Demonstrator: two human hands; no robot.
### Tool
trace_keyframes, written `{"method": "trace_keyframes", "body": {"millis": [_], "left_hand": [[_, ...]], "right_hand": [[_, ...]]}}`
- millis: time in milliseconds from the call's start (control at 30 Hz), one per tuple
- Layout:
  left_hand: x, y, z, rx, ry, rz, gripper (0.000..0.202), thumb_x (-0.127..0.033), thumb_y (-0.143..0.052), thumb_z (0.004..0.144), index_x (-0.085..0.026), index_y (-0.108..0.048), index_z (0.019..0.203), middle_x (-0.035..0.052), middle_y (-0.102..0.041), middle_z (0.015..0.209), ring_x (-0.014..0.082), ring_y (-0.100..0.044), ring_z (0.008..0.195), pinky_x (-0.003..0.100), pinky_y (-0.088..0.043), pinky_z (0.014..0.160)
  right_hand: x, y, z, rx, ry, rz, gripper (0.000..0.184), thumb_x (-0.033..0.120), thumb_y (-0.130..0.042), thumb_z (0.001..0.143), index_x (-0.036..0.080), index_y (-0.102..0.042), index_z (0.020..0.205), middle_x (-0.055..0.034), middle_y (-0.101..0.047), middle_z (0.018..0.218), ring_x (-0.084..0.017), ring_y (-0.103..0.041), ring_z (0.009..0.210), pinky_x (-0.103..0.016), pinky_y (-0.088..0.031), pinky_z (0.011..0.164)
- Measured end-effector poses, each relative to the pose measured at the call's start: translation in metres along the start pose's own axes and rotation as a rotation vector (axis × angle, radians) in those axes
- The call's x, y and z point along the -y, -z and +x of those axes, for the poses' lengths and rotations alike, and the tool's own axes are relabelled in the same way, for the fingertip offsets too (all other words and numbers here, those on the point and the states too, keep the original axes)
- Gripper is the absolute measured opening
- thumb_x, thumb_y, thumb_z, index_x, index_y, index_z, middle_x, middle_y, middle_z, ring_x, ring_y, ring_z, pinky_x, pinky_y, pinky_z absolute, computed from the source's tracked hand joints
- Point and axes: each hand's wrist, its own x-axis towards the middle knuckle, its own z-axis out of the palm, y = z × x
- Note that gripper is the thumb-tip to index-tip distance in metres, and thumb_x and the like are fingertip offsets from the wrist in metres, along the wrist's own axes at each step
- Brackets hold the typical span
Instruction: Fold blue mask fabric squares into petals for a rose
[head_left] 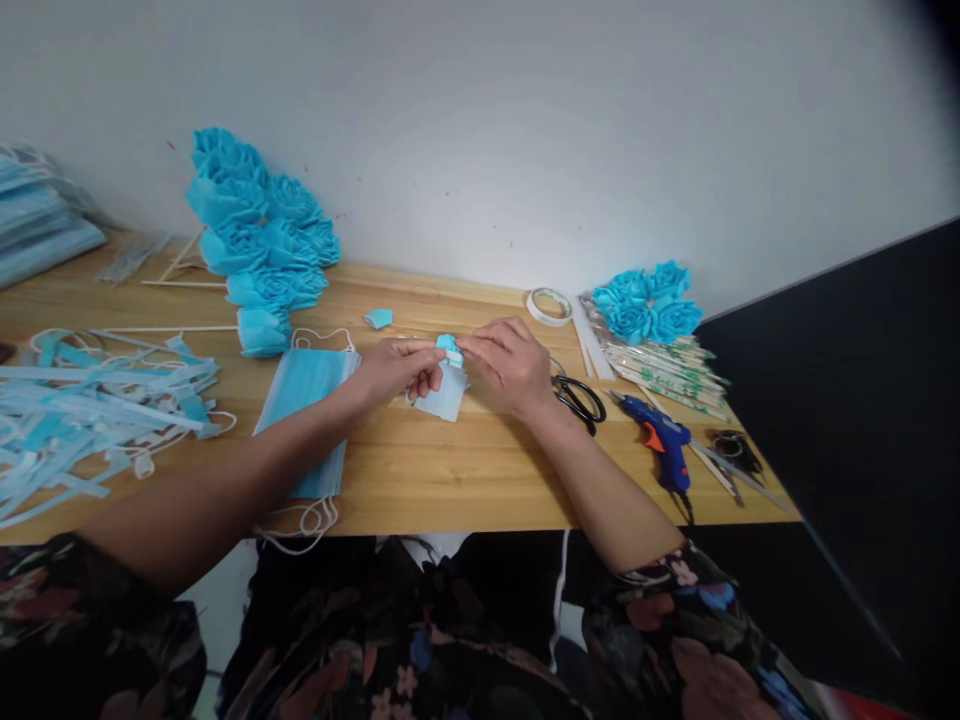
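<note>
Pinching the blue piece (447,343) between my left hand (401,370) and right hand (516,365), I judge it light, soft, best held by its edges.

Single head-worn view, looking forward and down, close above a light-brown wooden tabletop (465,480) (bare left hand (401,370) and right hand (516,365) mid-frame), facing a pale grey wall (480,130)
</note>
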Motion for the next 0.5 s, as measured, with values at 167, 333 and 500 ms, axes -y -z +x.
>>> {"method": "trace_keyframes", "body": {"millis": [167,333,500], "left_hand": [[0.0022,0.0000,0.0008,0.001,-0.002,-0.011,0.038,-0.039,-0.060,0.088,-0.017,-0.062,0.057,0.0012,-0.058,0.053,0.0080,-0.049,0.046,0.021,-0.039,0.045],[0.0018,0.0000,-0.0001,0.002,-0.015,-0.024,0.036,-0.038,-0.060,0.088,-0.017,-0.062,0.059,0.0011,-0.060,0.055,0.0079,-0.049,0.047,0.020,-0.040,0.047],[0.0014,0.0006,-0.0001,0.002,-0.022,-0.029,0.035,-0.040,-0.062,0.088,-0.017,-0.061,0.062,0.0007,-0.061,0.057,0.0075,-0.050,0.047,0.020,-0.041,0.047]], "right_hand": [[-0.0002,0.0046,0.0014,0.083,-0.006,0.081,0.023,0.025,-0.054,0.101,0.022,-0.076,0.108,-0.0077,-0.074,0.097,-0.022,-0.062,0.093,-0.038,-0.053,0.081],[0.0019,0.0091,0.0006,0.091,-0.075,0.264,0.029,0.031,-0.052,0.101,0.021,-0.067,0.123,-0.0105,-0.072,0.113,-0.025,-0.063,0.106,-0.045,-0.053,0.094],[0.0017,0.0063,-0.0036,0.141,-0.287,0.474,0.044,0.044,-0.056,0.099,0.024,-0.054,0.139,-0.0104,-0.071,0.123,-0.025,-0.065,0.114,-0.046,-0.054,0.096]]}}
